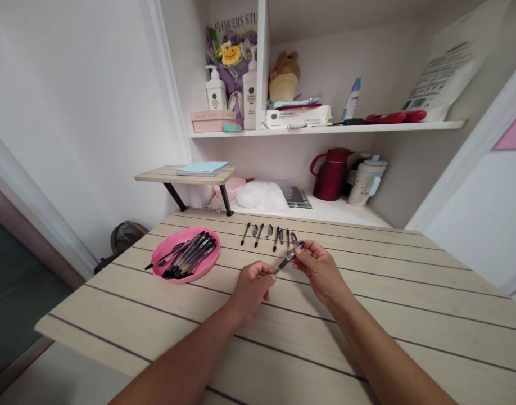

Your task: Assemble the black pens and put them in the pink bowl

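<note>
Above the middle of the table, a black pen is held at a slant between both hands. My left hand is closed on its lower end. My right hand pinches the upper end, where the dark cap with its clip shows; whether the cap is fully seated I cannot tell. Just beyond the hands, several black pens lie in a row, with pen caps beside them. To the left, a pink tray holds a heap of dark pens.
A small raised stand with blue paper is at the back left of the slatted table. Behind are a plastic bag, a red jug and a tumbler. Bottles and packets fill the shelf above.
</note>
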Action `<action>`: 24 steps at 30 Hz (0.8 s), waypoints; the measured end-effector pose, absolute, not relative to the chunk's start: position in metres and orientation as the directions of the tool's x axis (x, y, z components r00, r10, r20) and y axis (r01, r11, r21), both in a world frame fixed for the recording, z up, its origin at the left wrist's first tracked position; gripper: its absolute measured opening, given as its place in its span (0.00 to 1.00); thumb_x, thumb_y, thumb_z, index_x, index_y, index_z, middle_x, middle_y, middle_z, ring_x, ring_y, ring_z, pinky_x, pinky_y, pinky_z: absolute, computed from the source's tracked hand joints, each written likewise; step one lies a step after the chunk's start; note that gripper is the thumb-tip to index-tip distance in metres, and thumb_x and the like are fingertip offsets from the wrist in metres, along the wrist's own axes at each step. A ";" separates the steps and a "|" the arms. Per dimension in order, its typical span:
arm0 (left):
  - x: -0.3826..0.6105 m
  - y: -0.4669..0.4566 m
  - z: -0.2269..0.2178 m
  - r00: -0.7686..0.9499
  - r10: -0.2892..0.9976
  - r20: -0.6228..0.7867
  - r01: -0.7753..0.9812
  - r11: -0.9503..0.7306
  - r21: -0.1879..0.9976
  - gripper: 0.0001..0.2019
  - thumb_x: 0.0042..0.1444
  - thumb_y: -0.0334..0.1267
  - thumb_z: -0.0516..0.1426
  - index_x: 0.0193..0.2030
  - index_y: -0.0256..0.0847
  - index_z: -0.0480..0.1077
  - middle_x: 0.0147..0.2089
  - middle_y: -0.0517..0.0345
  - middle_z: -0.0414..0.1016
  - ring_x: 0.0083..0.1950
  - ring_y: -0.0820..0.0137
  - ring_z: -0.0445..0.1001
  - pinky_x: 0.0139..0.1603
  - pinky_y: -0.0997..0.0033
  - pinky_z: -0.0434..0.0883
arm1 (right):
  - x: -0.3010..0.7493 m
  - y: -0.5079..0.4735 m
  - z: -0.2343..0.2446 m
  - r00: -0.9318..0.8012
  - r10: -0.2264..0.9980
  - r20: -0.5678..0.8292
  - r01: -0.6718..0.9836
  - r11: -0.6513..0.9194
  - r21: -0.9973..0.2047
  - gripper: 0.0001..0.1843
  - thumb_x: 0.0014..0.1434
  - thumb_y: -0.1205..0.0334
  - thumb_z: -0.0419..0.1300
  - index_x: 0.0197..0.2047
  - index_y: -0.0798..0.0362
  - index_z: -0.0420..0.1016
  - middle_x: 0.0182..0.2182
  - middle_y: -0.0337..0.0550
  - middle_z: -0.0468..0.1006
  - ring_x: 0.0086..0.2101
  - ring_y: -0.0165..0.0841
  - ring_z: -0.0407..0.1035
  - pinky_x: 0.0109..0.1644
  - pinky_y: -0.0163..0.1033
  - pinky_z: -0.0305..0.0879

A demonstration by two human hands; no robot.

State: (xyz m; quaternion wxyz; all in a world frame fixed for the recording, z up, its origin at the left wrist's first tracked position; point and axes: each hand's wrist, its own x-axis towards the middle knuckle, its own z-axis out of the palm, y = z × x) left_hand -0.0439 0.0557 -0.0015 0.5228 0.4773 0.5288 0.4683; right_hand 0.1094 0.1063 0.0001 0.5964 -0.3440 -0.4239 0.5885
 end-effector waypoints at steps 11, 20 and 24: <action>-0.043 0.055 -0.002 -0.008 0.997 -0.081 0.000 0.081 0.997 0.05 0.43 0.34 0.54 0.29 0.37 0.68 0.14 0.68 0.59 0.14 0.81 0.56 0.16 0.82 0.52 | 0.095 0.098 -0.007 -0.177 0.977 0.115 -0.328 0.052 -0.943 0.15 0.44 0.56 0.66 0.34 0.52 0.70 0.25 0.36 0.72 0.23 0.25 0.62 0.27 0.31 0.58; -0.046 0.057 -0.008 -0.040 0.996 0.077 0.059 -0.074 0.995 0.03 0.43 0.33 0.54 0.26 0.37 0.67 0.14 0.69 0.58 0.14 0.81 0.54 0.16 0.80 0.53 | 0.088 0.093 -0.008 -0.180 0.975 0.130 -0.343 0.062 -0.937 0.15 0.43 0.56 0.67 0.33 0.51 0.69 0.24 0.35 0.72 0.23 0.26 0.64 0.28 0.33 0.60; -0.047 0.059 -0.011 -0.023 0.995 0.093 0.113 -0.090 0.990 0.03 0.44 0.33 0.53 0.26 0.37 0.67 0.15 0.68 0.60 0.15 0.81 0.55 0.17 0.80 0.53 | 0.088 0.094 -0.009 -0.194 0.975 0.107 -0.360 0.031 -0.933 0.16 0.43 0.55 0.67 0.34 0.51 0.69 0.24 0.36 0.73 0.23 0.26 0.64 0.28 0.33 0.61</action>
